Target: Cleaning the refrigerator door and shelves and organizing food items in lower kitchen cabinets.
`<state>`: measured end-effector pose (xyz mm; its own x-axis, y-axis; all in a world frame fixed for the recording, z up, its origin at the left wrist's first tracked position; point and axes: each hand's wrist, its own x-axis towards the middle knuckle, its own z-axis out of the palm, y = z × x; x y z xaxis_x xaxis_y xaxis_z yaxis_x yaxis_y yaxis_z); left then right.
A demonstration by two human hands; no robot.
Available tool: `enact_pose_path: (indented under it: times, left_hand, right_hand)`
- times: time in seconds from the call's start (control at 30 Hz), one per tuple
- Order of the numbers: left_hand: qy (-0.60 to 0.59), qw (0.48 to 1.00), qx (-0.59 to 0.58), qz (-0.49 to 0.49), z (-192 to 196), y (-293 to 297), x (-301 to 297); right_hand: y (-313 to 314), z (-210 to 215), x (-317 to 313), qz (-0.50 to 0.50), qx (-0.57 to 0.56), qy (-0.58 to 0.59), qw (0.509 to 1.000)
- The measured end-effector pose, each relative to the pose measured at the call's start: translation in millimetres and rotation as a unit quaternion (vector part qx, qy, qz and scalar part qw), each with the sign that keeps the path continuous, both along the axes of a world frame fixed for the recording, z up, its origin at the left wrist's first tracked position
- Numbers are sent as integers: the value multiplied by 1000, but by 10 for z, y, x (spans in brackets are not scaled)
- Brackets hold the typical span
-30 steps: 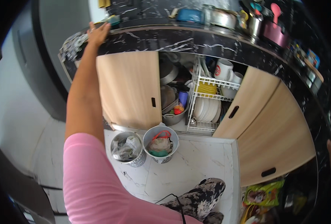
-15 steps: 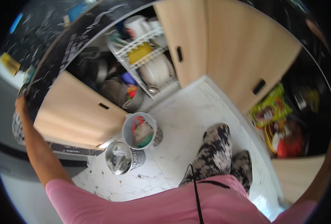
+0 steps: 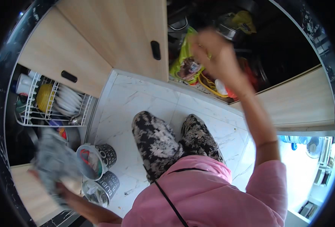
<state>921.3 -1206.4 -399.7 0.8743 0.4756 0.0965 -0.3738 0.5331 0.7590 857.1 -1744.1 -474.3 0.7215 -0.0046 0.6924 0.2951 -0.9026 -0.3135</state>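
Low at the left, my left hand (image 3: 63, 190) is closed on a crumpled grey patterned cloth (image 3: 56, 162), blurred by motion, in front of an open cabinet. My right hand (image 3: 216, 56) is raised before another open cabinet on the right, blurred too. Its thumb and fingers look apart, and I see nothing in it. Behind and beside that hand are a yellow-green plastic packet (image 3: 186, 68), a yellow-rimmed basket (image 3: 209, 85) and something red (image 3: 247, 75). Whether the hand touches any of them I cannot tell.
A white wire dish rack (image 3: 33, 104) with plates and a yellow dish stands in the left cabinet. Two patterned bins (image 3: 109, 157) with bags in them sit on the marble-look floor (image 3: 137, 89). Wooden doors (image 3: 137, 22) with black handles run between the open cabinets.
My view has turned right. My left hand has left the counter edge and swung inward with the cloth. My right arm has come up in front of the right cabinet.
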Motion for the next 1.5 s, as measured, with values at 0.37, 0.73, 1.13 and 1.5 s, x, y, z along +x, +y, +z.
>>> enact_pose_path:
  times: [0.37,0.73,1.13,1.5]
  left_hand:
    - [309,777,-150,-527,-2303,-3612,324]
    - [346,763,-57,-543,-2744,-4012,154]
    - [284,839,-82,-457,-2314,-3557,269]
    - [184,926,-48,-327,-1964,-3193,281]
  right_hand:
    - [-660,-2834,-1355,-401,708,98,572]
    - [-1522,-2583,327,-202,685,46,698]
    - [-1261,-2651,474,-55,788,-55,610]
    - [-125,-2058,-482,-48,791,-113,600]
